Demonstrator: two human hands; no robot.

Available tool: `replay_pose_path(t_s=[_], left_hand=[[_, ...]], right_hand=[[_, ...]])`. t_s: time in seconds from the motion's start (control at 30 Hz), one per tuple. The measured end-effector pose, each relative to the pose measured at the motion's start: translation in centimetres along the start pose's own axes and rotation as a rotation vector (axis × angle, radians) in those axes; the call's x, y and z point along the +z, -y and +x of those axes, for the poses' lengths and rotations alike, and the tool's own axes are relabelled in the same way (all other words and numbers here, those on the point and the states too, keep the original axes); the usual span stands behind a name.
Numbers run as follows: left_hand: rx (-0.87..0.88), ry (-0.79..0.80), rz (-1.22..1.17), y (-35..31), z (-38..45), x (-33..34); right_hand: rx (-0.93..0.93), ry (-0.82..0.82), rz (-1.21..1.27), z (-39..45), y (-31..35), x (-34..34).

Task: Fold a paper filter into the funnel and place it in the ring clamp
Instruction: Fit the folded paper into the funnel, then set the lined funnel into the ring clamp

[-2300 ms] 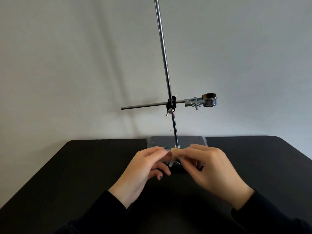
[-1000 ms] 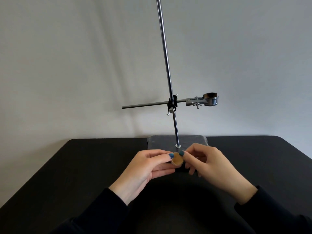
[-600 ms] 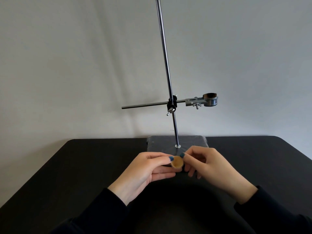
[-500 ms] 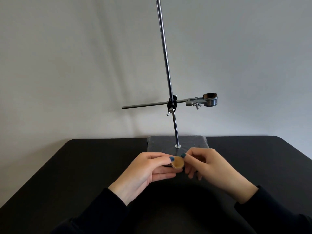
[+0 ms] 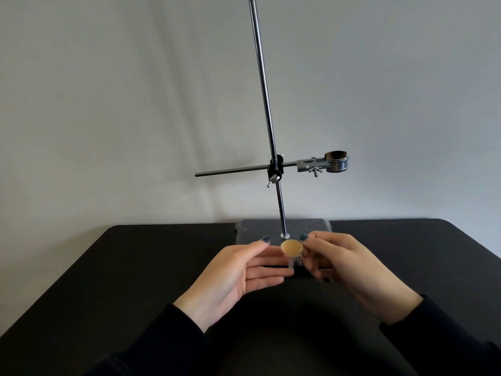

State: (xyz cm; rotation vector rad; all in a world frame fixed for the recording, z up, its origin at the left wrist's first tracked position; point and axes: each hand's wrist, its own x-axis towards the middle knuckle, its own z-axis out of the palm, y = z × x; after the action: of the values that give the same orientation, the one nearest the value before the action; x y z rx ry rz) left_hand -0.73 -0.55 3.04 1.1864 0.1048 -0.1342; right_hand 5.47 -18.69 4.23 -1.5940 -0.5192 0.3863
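Over black stand base (image 5: 257, 229), tan paper filter (image 5: 291, 246) judged seated in small clear funnel (image 5: 291, 263), pinched by right hand (image 5: 349, 270); left hand (image 5: 233, 275) slack-fingered alongside; metal ring clamp (image 5: 336, 164) not yet loaded

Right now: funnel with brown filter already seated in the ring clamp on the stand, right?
No. Head view: the right hand pinches the funnel with brown filter low over the stand base, apart from the ring clamp.

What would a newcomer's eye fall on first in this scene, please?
The tall stand rod rises from the far edge of the table, its ring clamp jutting right. Below, the right hand pinches a clear funnel lined with a brown paper filter, the left hand beside it.
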Motion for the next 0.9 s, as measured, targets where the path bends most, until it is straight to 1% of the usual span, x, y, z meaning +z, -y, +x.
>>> replay_pose_path(t_s=[0.1,0.33,0.5,0.6,0.7,0.9], left_hand=[[-0.007,-0.015,0.020,0.2,0.1,-0.1],[0.047,-0.070,0.084,0.3,0.2,-0.5],[0.084,-0.133,0.110,0.1,0.2,-0.6],[0.092,-0.177,0.102,0.1,0.3,-0.6],[0.101,-0.199,0.106,0.0,0.3,-0.7],[0.110,-0.237,0.102,-0.1,0.4,-1.1]], right_hand=[[-0.009,-0.049,0.081,0.0,0.3,-0.6],[-0.056,-0.137,0.212,0.3,1.2,-1.4],[-0.162,-0.305,0.314,1.4,4.2,-2.5],[-0.232,-0.413,0.273,2.6,6.7,-3.4],[-0.263,-0.517,0.238,3.8,8.9,-4.1],[-0.220,-0.612,0.135,5.7,9.7,-5.1]])
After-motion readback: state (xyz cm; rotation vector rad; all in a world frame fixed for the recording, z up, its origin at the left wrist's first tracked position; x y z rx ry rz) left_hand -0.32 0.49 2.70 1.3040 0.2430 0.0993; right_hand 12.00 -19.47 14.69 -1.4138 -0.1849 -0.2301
